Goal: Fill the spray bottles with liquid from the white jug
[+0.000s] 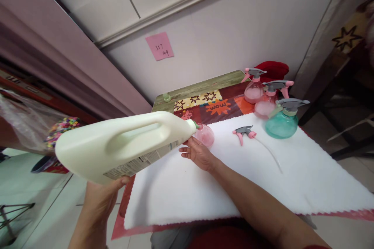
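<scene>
A large pale-green plastic jug (87,144) is tipped over the table, its neck pointing right. My left hand (102,196) supports it from below near its base, the thumb on the label side. Under the neck, my right hand (200,153) grips with thumb and forefinger while its other fingers stick out. The jug's mouth meets the top of a pink see-through spray bottle body (206,136), partly hidden behind the neck and my hand. A loose grey-and-pink spray head (244,132) with a long clear tube lies right of that bottle.
Two pink spray bottles (253,91) (265,107) and a teal one (282,126) stand at the right, heads on. A green cap (166,97) sits at the back left. White cloth (163,198) covers the table. Behind is a wall with a pink note (159,46).
</scene>
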Tool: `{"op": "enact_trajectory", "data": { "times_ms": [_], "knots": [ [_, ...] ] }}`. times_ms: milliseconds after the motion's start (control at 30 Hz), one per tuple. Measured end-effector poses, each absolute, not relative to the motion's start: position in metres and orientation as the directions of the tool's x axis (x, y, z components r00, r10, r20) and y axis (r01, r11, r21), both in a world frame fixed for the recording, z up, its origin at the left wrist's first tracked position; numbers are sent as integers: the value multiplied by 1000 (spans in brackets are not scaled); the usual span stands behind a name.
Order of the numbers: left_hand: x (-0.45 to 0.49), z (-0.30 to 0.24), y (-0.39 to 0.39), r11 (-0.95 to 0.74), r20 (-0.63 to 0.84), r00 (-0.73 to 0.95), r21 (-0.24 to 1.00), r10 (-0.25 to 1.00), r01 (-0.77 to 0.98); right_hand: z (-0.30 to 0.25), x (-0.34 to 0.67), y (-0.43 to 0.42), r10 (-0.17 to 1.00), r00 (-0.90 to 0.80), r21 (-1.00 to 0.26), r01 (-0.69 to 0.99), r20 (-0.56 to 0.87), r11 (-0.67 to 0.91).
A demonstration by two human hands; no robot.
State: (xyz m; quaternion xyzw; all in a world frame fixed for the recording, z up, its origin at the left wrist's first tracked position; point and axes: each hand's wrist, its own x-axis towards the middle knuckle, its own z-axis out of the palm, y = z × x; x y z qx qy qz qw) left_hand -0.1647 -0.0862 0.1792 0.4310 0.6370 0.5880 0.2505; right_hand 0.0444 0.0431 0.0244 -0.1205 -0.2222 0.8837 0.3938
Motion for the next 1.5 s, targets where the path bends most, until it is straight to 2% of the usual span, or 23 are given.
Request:
{"op": "enact_trajectory", "data": {
  "times_ms": [433, 733, 900, 1500],
  "knots": [
    [-158, 184, -85, -10, 167, -527, 958, 833, 288, 25, 45, 43, 751, -659, -491, -640, -44, -591],
    [-158, 184, -83, -43, 191, -520, 958, 832, 284, 26, 45, 43, 752, -657, -489, -642, -46, -591],
    [-156, 185, -84, 5, 168, -540, 953, 825, 304, 24, 44, 43, 753, -657, -496, -641, -40, -586],
    [-154, 186, -84, -51, 187, -520, 963, 834, 264, 26, 45, 43, 753, -657, -494, -643, -37, -585]
  ]
}}
